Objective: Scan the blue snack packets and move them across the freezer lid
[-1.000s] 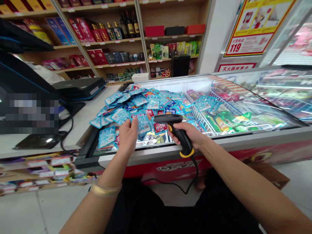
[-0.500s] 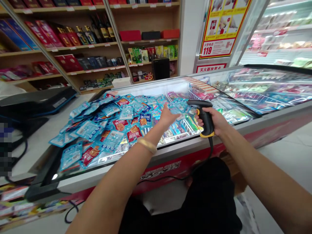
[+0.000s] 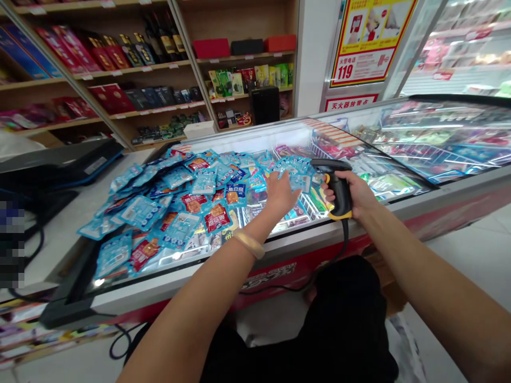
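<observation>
My right hand (image 3: 361, 196) is wrapped around the grip of a black and yellow barcode scanner (image 3: 340, 196), held upright above the chest freezer. My left hand (image 3: 281, 191) is over the freezer's glass top, fingers stretched out and thumb apart, with nothing visible in it. Just beyond its fingertips lie several blue snack packets (image 3: 293, 164). To its left a large heap of blue snack packets (image 3: 204, 182), some with red fronts, is spread across the glass. One packet with a red front (image 3: 217, 217) lies near the front edge of the heap.
Under the glass of the chest freezer (image 3: 399, 215) are wire baskets of packaged goods. A counter (image 3: 59, 234) with a dark device (image 3: 75, 165) stands at the left. Shelves (image 3: 159, 69) of boxes and bottles line the back. The scanner's cable (image 3: 345, 239) hangs near my knees.
My left hand has moved slightly right and down, its fingers now pointing forward over the glass. The scanner stays in my right hand, almost in place. The view has shifted slightly.
</observation>
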The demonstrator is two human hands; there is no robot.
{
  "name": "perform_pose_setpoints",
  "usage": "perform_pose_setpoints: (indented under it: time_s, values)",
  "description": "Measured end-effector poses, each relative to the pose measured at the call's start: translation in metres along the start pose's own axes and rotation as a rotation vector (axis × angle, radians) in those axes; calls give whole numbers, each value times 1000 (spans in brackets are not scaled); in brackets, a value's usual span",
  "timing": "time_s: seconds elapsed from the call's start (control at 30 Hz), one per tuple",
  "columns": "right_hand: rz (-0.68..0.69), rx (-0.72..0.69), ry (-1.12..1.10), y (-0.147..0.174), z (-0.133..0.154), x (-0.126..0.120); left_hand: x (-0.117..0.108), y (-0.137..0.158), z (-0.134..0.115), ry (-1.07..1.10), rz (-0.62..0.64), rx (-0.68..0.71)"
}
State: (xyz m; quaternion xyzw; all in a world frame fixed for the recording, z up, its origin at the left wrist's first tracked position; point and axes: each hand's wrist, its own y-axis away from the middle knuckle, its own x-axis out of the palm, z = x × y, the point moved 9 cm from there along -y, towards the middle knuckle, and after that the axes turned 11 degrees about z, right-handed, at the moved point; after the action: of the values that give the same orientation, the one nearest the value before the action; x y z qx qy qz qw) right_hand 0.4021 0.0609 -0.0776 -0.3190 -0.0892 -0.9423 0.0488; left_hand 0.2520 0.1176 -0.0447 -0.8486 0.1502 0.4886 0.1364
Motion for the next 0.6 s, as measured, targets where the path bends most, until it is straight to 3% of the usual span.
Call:
perform_pose_setpoints:
  time_s: [0.17, 0.3, 0.47, 0.6]
  values:
    - [17, 7, 36, 0, -7, 16, -36, 33, 17, 5, -78, 141]
    - [74, 28, 52, -1, -24, 49, -91, 77, 59, -55, -219, 198]
    - [165, 146, 57, -4, -64, 102, -147, 135, 143, -144, -372, 20]
    - [285, 257, 64, -4, -102, 144, -154, 170, 180, -269, -402, -144]
